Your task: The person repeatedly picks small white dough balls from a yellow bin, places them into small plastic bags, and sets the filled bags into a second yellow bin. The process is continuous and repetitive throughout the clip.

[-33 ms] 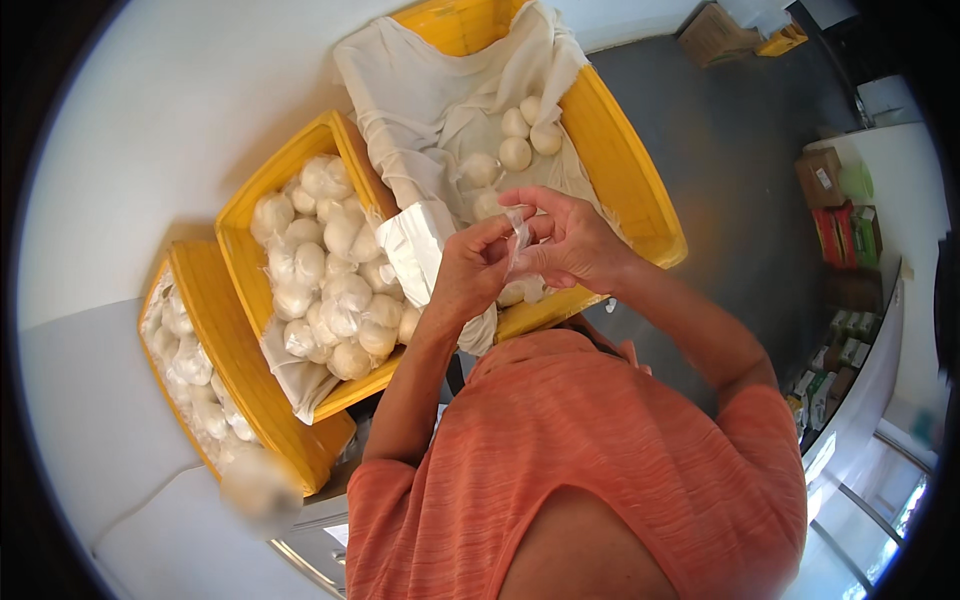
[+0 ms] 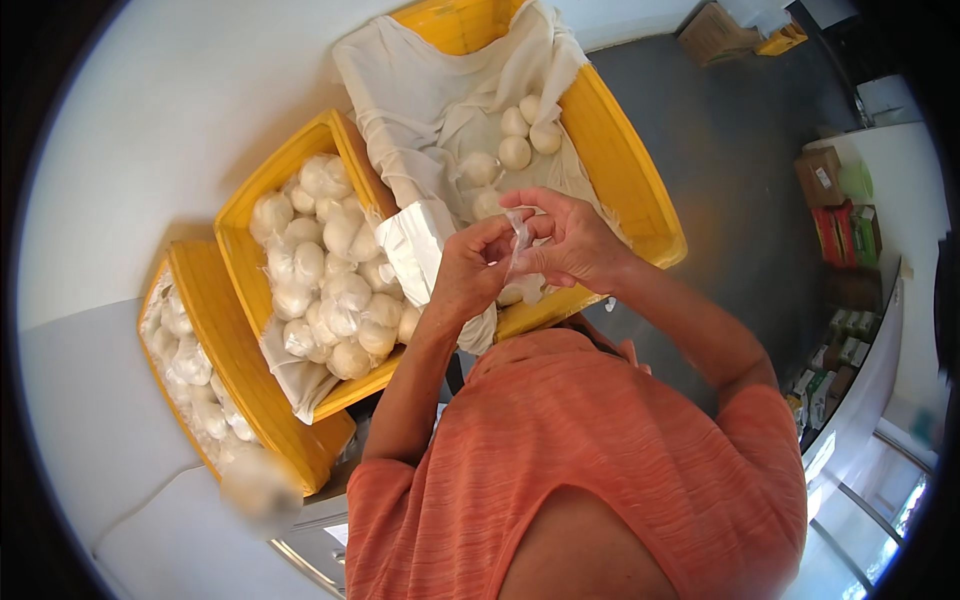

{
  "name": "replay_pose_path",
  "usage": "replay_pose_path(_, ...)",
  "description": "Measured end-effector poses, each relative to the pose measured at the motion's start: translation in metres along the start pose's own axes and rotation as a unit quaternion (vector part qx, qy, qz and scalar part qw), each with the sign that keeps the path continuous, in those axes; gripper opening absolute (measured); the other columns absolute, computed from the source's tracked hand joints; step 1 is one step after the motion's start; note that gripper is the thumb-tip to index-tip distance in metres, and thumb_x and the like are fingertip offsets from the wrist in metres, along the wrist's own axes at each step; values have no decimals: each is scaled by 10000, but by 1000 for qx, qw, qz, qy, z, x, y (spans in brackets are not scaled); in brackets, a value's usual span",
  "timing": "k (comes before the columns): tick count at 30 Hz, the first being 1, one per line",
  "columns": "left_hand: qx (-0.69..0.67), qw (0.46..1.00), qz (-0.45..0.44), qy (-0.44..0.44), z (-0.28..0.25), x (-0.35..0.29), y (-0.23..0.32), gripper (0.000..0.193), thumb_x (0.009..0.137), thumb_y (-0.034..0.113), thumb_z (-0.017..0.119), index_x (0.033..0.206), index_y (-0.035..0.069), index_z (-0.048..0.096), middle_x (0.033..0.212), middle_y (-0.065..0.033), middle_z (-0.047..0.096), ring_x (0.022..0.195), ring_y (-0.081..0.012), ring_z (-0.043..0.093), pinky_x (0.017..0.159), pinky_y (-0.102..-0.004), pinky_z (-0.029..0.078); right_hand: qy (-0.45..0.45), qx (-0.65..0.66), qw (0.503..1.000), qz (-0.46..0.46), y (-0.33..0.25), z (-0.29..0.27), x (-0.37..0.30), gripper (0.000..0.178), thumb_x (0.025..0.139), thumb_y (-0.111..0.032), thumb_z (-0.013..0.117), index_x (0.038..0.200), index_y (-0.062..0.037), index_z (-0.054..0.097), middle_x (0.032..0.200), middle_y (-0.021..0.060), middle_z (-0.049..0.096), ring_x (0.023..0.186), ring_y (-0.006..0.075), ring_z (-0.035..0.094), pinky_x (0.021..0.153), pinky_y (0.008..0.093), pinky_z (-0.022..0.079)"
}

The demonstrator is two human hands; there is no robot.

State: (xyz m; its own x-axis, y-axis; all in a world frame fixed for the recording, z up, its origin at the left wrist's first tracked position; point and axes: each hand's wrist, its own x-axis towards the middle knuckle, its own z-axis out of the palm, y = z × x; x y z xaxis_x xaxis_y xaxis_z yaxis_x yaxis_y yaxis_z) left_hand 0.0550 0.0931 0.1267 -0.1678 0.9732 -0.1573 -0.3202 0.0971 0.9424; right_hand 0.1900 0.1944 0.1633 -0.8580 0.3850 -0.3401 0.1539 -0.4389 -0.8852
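Note:
My left hand (image 2: 470,270) and my right hand (image 2: 585,240) meet over the near end of a large yellow crate (image 2: 635,185). Between their fingertips they pinch a thin clear plastic bag (image 2: 521,238), which looks crumpled and narrow. White cloth (image 2: 405,105) lines this crate, and several smooth white balls (image 2: 515,153) lie on it, some partly hidden under my hands. By my left wrist, a glossy white stack of thin sheets or bags (image 2: 412,245) rests on the edge between two crates. Left of it, a smaller yellow crate (image 2: 240,245) holds many white balls wrapped in clear plastic (image 2: 347,292).
Farther left, another yellow crate (image 2: 235,345) is tilted, with wrapped white balls (image 2: 192,360) inside. A white wall (image 2: 200,120) runs behind the crates. Dark floor (image 2: 690,150) lies to the right, with cardboard boxes (image 2: 718,35) at the far side and shelved packages (image 2: 835,360) at the right.

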Motion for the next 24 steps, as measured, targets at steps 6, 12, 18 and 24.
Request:
replay_pose_path(6, -59, 996, -43, 54, -47, -15, -16, 91, 802, 99, 667, 758, 47, 607, 714, 38, 571, 646, -47, 492, 610, -210, 397, 121, 107, 987, 14, 43, -53, -3, 375, 724, -64, 724, 1010, -34, 485, 685, 5, 530, 473, 43, 397, 418, 194, 299)
replay_pose_path(12, -236, 962, -58, 125, -64, -17, -57, 109, 800, 145, 640, 756, 49, 612, 789, -15, 575, 692, -107, 502, 709, -249, 408, 164, 162, 973, 8, 70, -71, 15, 222, 725, -18, 668, 853, -64, 492, 654, 22, 518, 448, 57, 363, 424, 207, 292)
replay_pose_path(18, -73, 979, -27, 189, -78, 23, -66, 162, 758, 91, 655, 632, 40, 567, 890, -37, 557, 767, -103, 483, 730, -250, 386, 220, 74, 972, -30, 69, -89, 48, 173, 726, -13, 645, 830, -50, 512, 662, 46, 565, 460, 75, 421, 443, 213, 345)
replay_pose_path(24, 396, 910, 86, 91, -68, 39, -104, 159, 728, 189, 686, 783, 44, 654, 1029, -114, 593, 917, -285, 569, 767, -382, 459, 231, -137, 963, 19, 116, -120, 41, 178, 753, -58, 637, 902, -26, 545, 740, 56, 610, 561, 97, 538, 510, 219, 432)
